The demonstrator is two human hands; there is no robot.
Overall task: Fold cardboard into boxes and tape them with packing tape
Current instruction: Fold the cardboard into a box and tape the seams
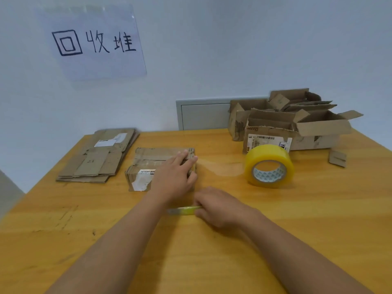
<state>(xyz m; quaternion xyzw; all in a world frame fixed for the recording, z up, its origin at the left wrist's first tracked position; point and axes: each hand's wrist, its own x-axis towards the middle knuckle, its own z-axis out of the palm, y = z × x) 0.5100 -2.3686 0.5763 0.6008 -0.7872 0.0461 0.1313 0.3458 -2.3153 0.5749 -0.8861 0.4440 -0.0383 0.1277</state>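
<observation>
A small closed cardboard box (148, 164) with a white label stands at the middle of the wooden table (297, 219). My left hand (175, 177) lies over the box's right end, fingers stretched across the top and thumb down the right side. A strip of clear tape runs from that end of the box to the yellowish packing tape roll (269, 165), which stands on the table at the right. My right hand (218, 206) grips a yellow-green utility knife (183, 210), its tip pointing left just in front of the box.
A stack of flattened cardboard (99, 155) lies at the left back of the table. Several opened, unsealed boxes (297, 122) are piled at the right back. A small cardboard scrap (337, 158) lies at the far right. A handwritten sign (93, 42) hangs on the wall.
</observation>
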